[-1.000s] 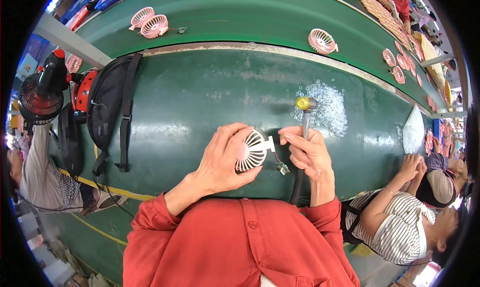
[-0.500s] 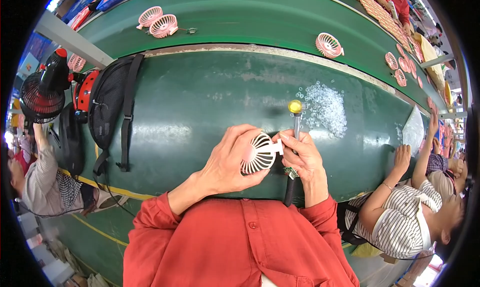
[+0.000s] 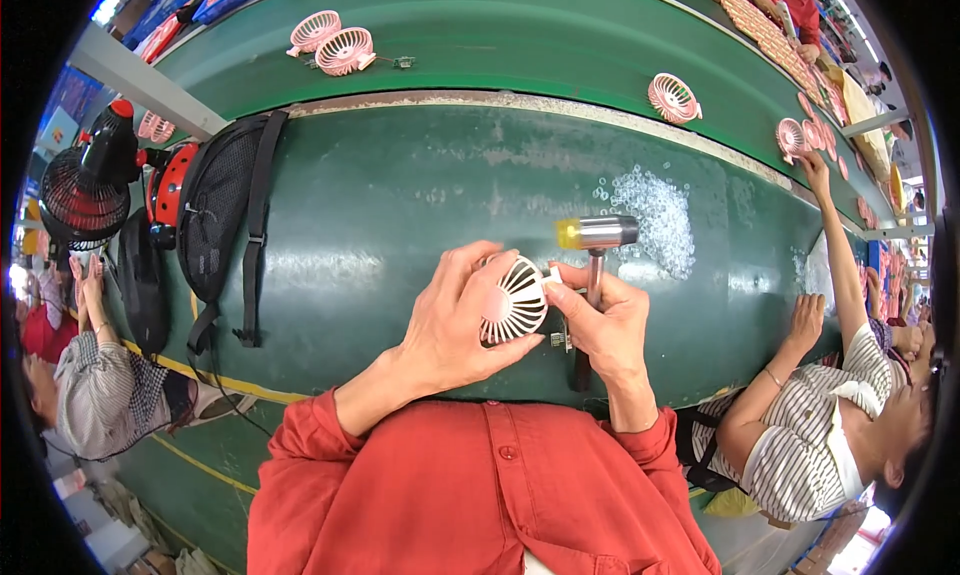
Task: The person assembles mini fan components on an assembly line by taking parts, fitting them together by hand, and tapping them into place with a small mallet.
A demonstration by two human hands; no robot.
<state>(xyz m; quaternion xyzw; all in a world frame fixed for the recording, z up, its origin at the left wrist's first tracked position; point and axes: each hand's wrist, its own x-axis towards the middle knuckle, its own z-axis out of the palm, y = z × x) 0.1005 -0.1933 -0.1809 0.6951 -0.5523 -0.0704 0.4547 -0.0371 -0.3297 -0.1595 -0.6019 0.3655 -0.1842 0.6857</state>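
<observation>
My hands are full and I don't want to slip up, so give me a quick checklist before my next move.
1. Pale fan cage held in left hand: ok, between thumb and fingers.
2. Right hand at the cage's stem: ok, thumb and fingertips are there.
3. Yellow-tipped hammer secured: ok, its shaft passes through the right hand.
4. Circuit board undamaged: cannot tell, it shows too small.
5. Clear rings all in one heap: not ok, a few lie loose around it.
</observation>
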